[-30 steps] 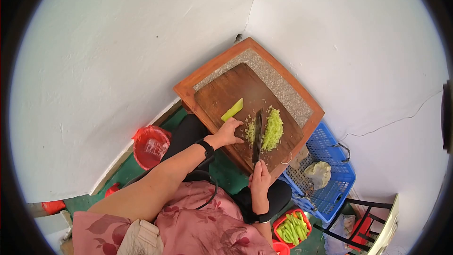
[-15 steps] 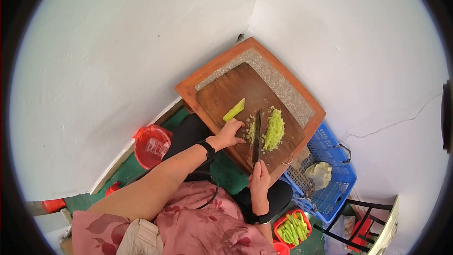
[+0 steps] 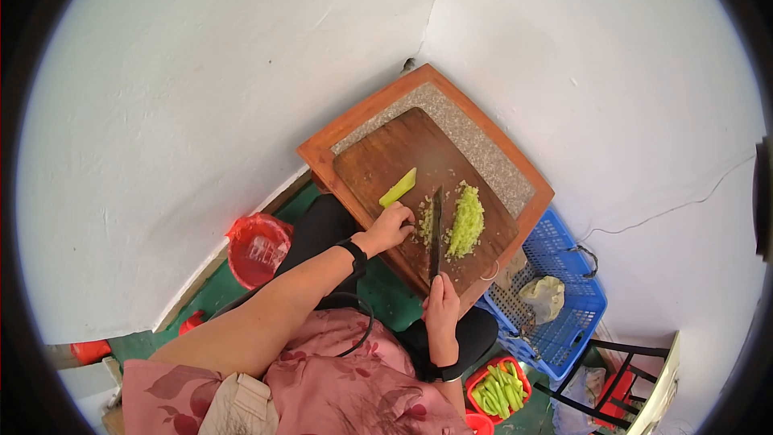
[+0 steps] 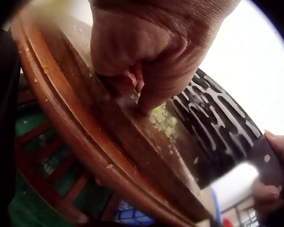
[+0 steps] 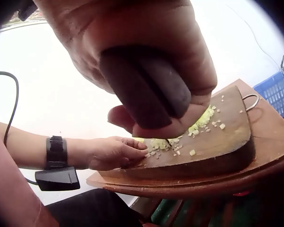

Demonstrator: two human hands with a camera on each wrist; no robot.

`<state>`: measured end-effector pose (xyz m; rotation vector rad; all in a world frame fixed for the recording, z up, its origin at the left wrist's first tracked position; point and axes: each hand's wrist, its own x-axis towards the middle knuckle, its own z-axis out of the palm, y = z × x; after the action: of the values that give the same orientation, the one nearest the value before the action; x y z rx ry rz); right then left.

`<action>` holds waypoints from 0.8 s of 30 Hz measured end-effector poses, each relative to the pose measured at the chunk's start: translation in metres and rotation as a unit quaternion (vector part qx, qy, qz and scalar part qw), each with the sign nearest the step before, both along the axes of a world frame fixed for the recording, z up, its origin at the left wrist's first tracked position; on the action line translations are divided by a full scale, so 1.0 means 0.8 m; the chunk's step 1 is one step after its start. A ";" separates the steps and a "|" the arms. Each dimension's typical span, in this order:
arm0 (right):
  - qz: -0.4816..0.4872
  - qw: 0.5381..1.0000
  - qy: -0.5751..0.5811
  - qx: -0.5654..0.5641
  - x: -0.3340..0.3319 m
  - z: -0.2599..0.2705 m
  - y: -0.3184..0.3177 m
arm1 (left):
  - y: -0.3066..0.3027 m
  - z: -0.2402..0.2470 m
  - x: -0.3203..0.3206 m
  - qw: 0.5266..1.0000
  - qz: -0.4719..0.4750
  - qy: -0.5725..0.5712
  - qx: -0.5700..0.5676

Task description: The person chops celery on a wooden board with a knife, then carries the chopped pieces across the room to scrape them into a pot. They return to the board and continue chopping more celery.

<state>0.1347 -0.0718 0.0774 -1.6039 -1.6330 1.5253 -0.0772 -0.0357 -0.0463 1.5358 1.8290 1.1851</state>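
My right hand (image 3: 442,310) grips a kitchen knife (image 3: 436,234) by its dark handle (image 5: 146,90). In the left wrist view the broad blade (image 4: 217,127) stands on edge, with pale wet streaks across it. My left hand (image 3: 388,227) is at the near left edge of the wooden cutting board (image 3: 378,149), fingers curled and fingertips down by a small heap of diced green vegetable (image 4: 163,122). Nothing shows in its grasp. Right of the blade lies a larger diced pile (image 3: 466,221). An uncut light-green piece (image 3: 398,187) lies just beyond my left hand.
The board lies on a wood-framed table (image 3: 527,201) in a wall corner. A blue plastic basket (image 3: 592,298) holding a pale bag stands to the right. Near my right leg is a red container of green strips (image 3: 501,389); a red bucket (image 3: 259,250) stands at left.
The fingers of my left hand, spread earlier, have drawn in beside the small heap. The knife has shifted slightly left, toward that hand.
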 end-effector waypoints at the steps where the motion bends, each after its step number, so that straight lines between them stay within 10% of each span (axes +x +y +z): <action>1: -0.001 1.000 -0.001 0.001 -0.001 0.000 -0.003 | 0.001 -0.001 0.001 1.000 0.003 -0.005 0.009; 24: 0.049 0.998 0.000 0.045 0.003 -0.026 -0.006 | -0.009 0.008 0.002 0.996 0.021 -0.090 0.015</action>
<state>0.1370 -0.0770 0.0569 -1.4971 -1.7773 1.4763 -0.0755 -0.0432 -0.0400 1.3639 1.7404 1.3313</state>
